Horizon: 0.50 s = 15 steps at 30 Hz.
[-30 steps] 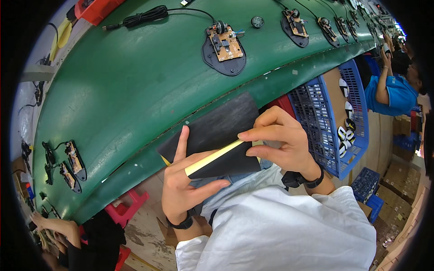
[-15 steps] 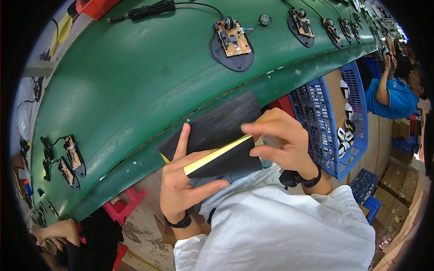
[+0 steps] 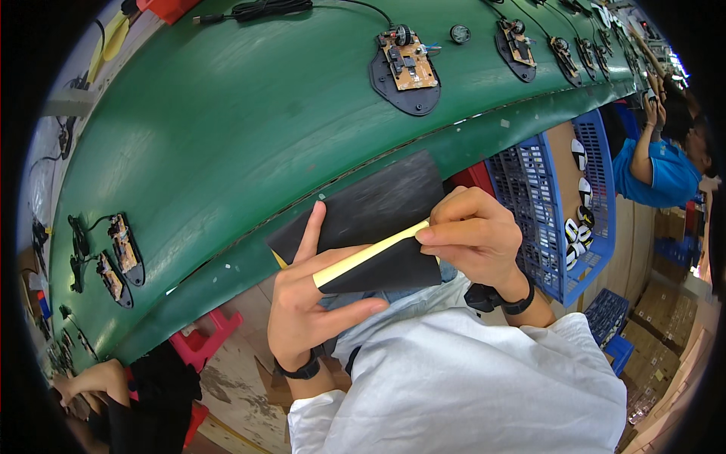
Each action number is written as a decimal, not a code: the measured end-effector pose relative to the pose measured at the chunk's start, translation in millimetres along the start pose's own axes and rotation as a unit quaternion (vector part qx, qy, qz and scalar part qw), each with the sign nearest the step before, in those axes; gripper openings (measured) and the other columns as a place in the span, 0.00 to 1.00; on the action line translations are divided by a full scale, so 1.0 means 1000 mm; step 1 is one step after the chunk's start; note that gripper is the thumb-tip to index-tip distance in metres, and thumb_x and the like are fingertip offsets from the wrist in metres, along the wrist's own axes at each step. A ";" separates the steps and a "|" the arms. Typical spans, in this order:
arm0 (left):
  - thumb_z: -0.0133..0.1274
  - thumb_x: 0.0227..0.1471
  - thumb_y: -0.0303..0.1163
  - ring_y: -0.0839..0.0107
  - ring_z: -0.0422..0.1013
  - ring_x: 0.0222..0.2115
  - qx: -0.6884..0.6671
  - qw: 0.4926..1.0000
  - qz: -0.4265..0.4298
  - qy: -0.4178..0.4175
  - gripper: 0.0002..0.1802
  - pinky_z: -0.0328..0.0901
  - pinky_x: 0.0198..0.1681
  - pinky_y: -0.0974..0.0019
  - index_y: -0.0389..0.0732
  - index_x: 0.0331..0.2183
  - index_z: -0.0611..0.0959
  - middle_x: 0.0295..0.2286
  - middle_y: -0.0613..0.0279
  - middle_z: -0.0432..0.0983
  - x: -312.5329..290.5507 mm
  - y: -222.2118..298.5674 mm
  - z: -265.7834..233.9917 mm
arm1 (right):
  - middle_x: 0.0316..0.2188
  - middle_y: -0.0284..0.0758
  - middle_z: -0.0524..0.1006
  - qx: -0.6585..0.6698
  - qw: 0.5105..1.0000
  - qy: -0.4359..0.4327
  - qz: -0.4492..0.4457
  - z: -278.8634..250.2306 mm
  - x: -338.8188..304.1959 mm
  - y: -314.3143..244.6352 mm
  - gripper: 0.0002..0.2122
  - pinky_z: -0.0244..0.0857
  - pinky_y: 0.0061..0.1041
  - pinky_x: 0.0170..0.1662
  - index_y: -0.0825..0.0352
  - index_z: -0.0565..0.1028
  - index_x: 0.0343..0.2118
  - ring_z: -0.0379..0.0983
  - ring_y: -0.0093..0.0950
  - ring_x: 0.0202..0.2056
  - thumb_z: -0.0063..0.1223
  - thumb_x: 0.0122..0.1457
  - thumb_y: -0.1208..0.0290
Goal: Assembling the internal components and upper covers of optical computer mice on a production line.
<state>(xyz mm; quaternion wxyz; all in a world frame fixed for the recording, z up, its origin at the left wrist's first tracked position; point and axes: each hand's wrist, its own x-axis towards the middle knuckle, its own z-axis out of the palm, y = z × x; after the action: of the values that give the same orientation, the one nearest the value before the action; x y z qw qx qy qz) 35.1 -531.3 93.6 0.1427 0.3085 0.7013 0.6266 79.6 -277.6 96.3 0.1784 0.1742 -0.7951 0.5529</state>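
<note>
A black sheet (image 3: 370,200) with a yellow layer on it is folded in front of me, just off the green bench's near edge. A yellow strip (image 3: 363,261) runs along the fold. My left hand (image 3: 295,314) grips the sheet's left part between its fingers, with the index finger pointing up along the upper flap and the thumb stretched out below. My right hand (image 3: 480,234) is closed in a pinch at the strip's right end, on the sheet's edge. Its fingertips hide that corner.
On the green work surface (image 3: 227,144) lie opened mouse bases with circuit boards (image 3: 408,98) and cables, and a small round part (image 3: 460,34). To the right stands a blue basket (image 3: 548,174) holding mouse shells. A pink stool (image 3: 208,337) and co-workers (image 3: 654,170) are nearby.
My right fingers have closed into a pinch at the strip's right end, where finger and thumb were apart. The mouse base and small round part have shifted right in view.
</note>
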 end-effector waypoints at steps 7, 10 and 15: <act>0.76 0.36 0.32 0.60 0.83 0.42 -0.002 1.000 -0.014 0.003 0.28 0.43 0.71 0.36 0.33 0.43 0.88 0.38 0.51 0.86 -0.003 0.002 -0.004 | 0.39 0.35 0.75 0.030 0.993 0.027 0.111 0.009 -0.001 -0.016 0.12 0.66 0.26 0.37 0.64 0.86 0.36 0.72 0.26 0.39 0.73 0.46 0.82; 0.77 0.35 0.32 0.60 0.83 0.42 -0.008 1.000 -0.011 0.010 0.28 0.44 0.71 0.35 0.33 0.42 0.89 0.38 0.51 0.86 -0.003 0.004 -0.005 | 0.44 0.38 0.75 0.101 0.989 0.009 0.110 0.001 0.008 -0.023 0.10 0.65 0.34 0.50 0.63 0.85 0.33 0.70 0.33 0.49 0.73 0.47 0.80; 0.78 0.34 0.35 0.59 0.83 0.41 -0.009 1.000 0.000 0.008 0.30 0.47 0.70 0.35 0.32 0.42 0.89 0.37 0.52 0.86 0.000 0.004 -0.007 | 0.45 0.38 0.76 0.477 0.862 0.107 0.136 -0.018 0.010 -0.014 0.06 0.61 0.50 0.65 0.55 0.76 0.33 0.68 0.40 0.57 0.64 0.63 0.65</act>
<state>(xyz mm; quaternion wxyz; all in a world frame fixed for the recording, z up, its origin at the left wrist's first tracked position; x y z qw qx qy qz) 31.7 -536.6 98.8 0.1402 0.3023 0.6969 0.6351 78.8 -266.3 118.6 0.0805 0.0684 -0.4265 0.8983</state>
